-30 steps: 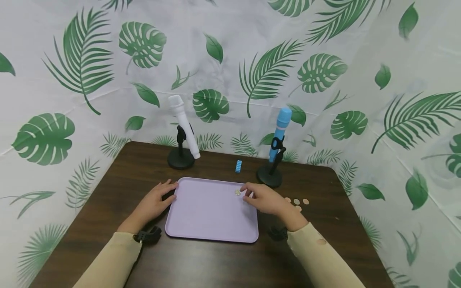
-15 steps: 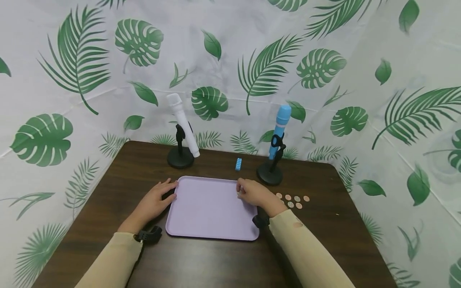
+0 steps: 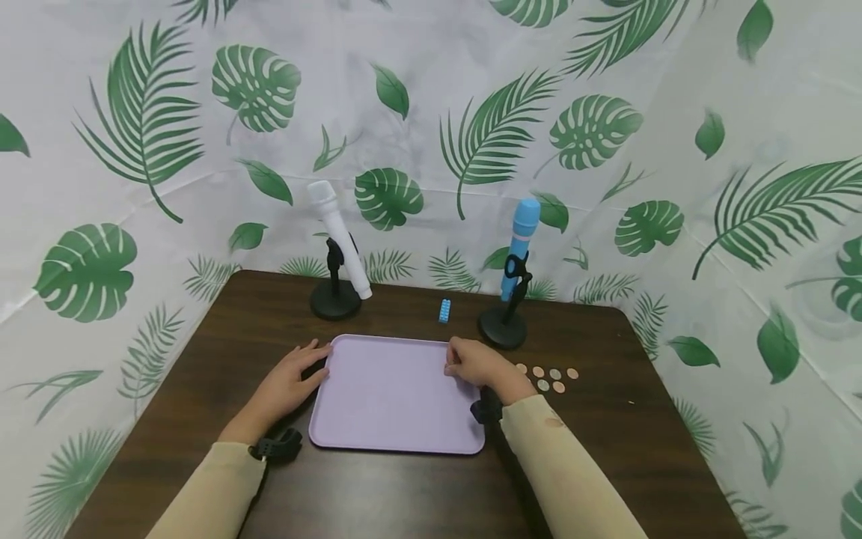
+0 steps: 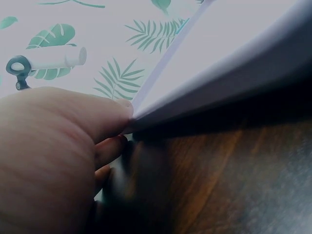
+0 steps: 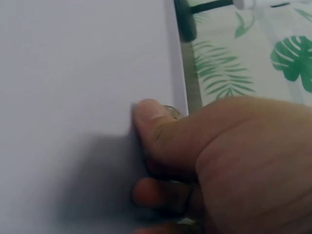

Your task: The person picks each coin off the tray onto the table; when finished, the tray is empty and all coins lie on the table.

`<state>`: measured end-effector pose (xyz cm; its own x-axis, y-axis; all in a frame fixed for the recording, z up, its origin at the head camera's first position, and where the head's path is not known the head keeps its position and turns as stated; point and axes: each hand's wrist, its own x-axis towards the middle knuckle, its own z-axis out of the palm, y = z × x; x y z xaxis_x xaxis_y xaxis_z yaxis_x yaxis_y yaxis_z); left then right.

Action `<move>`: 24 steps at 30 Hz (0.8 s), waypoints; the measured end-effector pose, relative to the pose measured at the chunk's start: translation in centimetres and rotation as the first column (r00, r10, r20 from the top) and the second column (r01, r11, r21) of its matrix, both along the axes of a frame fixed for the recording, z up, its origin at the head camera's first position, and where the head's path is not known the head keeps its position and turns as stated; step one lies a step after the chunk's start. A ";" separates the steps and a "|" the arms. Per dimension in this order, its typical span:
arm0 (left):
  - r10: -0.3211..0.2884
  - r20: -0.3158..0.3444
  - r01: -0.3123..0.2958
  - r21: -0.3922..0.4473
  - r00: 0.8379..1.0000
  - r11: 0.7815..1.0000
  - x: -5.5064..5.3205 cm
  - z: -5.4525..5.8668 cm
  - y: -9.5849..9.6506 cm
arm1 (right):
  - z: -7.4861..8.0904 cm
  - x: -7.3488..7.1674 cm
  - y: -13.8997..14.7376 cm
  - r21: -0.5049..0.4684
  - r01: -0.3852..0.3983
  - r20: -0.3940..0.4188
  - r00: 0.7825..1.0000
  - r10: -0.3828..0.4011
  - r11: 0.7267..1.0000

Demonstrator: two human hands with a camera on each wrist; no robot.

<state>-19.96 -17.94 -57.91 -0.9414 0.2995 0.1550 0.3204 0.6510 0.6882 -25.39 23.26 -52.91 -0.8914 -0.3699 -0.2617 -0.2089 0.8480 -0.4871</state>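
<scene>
A lilac tray lies on the dark wooden table. My left hand rests at its left edge, fingers extended and thumb tip touching the rim, as the left wrist view also shows. Over the tray's far right corner, my right hand has its fingers curled, pinching a coin. Only a sliver of that coin shows past the thumb in the right wrist view; the rest is hidden. Several more coins lie on the table just right of the right hand, some partly covered by the wrist.
A white microphone leans in a black stand behind the tray. At the back right, a blue microphone is in another black stand. A small blue studded brick lies between them. A leaf-print cloth hangs behind.
The right hand has shifted slightly left and its fingers have closed over the coin at the tray's far right, which was visible a second ago. The left hand has stayed at the tray's edge.
</scene>
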 end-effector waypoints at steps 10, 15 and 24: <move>0.016 0.038 -0.016 0.003 0.999 1.000 0.1 0.1 -0.2 | -1.0 1.3 0.8 -0.256 0.075 -0.062 0.994 -0.094 0.964; 0.024 0.049 -0.024 0.002 0.999 1.000 0.3 0.3 -0.3 | -0.6 2.2 1.7 -0.337 0.097 -0.096 0.986 -0.136 0.936; 0.021 0.048 -0.021 0.005 0.999 1.000 0.5 0.0 -0.1 | -0.4 4.9 8.9 -0.445 0.198 -0.203 0.928 -0.313 0.874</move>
